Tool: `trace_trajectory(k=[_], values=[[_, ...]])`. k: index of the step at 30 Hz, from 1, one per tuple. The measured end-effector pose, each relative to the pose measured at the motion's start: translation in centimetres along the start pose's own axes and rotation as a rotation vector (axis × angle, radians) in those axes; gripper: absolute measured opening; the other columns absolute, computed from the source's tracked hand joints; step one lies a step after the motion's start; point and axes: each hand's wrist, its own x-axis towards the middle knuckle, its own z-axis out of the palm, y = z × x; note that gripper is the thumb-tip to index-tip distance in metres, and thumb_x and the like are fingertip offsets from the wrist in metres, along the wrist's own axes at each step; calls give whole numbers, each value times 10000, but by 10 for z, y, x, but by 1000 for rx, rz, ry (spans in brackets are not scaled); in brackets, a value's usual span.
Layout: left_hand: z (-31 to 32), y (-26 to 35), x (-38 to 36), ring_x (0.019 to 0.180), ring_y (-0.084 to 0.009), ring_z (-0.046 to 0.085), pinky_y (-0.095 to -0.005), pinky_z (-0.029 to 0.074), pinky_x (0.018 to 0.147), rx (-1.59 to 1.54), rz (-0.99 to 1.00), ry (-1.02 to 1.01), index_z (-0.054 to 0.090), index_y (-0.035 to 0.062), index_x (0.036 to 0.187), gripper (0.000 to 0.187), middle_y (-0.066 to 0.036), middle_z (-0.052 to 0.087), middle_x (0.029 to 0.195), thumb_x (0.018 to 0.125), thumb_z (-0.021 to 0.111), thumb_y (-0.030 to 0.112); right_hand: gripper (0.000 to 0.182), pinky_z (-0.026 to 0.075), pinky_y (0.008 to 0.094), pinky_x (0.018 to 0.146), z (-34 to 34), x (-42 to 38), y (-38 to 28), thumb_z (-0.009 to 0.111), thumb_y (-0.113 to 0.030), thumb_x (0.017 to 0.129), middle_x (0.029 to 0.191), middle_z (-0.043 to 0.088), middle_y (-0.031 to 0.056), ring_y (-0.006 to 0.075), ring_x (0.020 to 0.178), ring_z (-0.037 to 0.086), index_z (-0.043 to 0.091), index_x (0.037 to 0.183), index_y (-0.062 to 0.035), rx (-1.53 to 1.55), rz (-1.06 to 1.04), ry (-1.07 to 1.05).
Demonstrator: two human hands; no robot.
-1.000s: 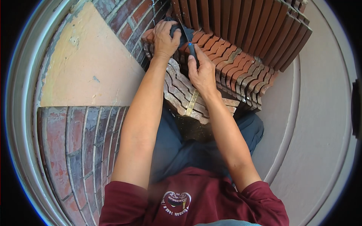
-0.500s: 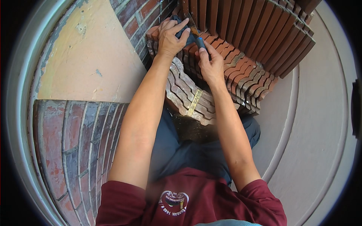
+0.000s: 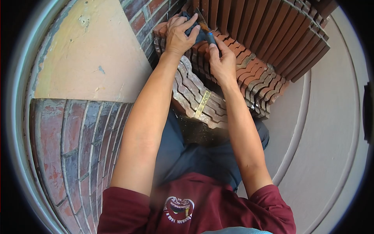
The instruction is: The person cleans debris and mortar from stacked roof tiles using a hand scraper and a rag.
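Observation:
In my right hand (image 3: 223,62) is a knife (image 3: 205,28) with a dark handle, a blue band and a rust-stained blade pointing up and away. My left hand (image 3: 180,37) grips a dark blue, cloth-like piece (image 3: 191,24), its index finger and thumb reaching toward the blade. What lies under the left palm is hidden. Both hands are above stacked roof tiles (image 3: 249,64) with wavy edges. Nearer to me, a paler stack of tiles (image 3: 187,87) carries a yellow measuring strip (image 3: 202,104).
Brown upright tiles (image 3: 257,35) stand in a row at the back right. A brick wall (image 3: 74,144) and a plastered panel (image 3: 89,58) are on the left. A pale ridged surface (image 3: 331,97) curves along the right.
The view has shifted slightly. My right hand and the knife appear a little farther right and higher, while the left hand keeps its grip on the dark piece.

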Motion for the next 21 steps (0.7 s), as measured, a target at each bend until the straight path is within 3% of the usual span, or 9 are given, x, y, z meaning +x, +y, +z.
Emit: trace_trajectory(k=[1,4,5,12,15,21], values=[[-1,1,0,974,-296,579,-429,401,984,4,3,-7,748,195,1172,362,-52,619,872,819,713,268,361,390,203,518,1,-1,2,544,-183,1013,786,636,-11,29,585,499,609,1330,-25,-16,-54,21],[-5,1,4,979,-298,576,-432,398,975,49,45,5,749,199,1170,356,-50,621,881,823,709,269,346,520,312,711,-5,-3,-2,555,-175,972,786,704,114,158,738,663,643,1254,5,44,122,7],[-5,1,2,980,-298,575,-431,396,977,47,33,-2,750,201,1169,354,-49,622,885,824,708,271,349,522,328,713,-7,-2,-5,556,-178,970,787,705,128,179,730,667,642,1250,10,-6,117,-2],[-3,-2,1,1018,-310,566,-436,389,995,56,32,-9,740,202,1187,371,-58,625,914,825,700,271,345,526,341,736,-10,0,-9,560,-187,956,798,702,150,200,747,678,655,1240,-17,-58,107,1],[0,-2,0,1025,-315,564,-447,384,1011,10,-13,-8,736,205,1195,380,-62,626,915,825,697,276,348,526,340,725,-7,5,-12,565,-191,951,783,693,150,193,737,676,656,1234,-10,-132,-40,29],[-1,-3,2,1039,-325,564,-446,379,1026,51,15,-13,726,205,1215,390,-65,629,916,833,683,276,352,524,323,727,-8,0,0,558,-192,958,786,697,125,167,757,676,650,1234,5,-5,105,2]])
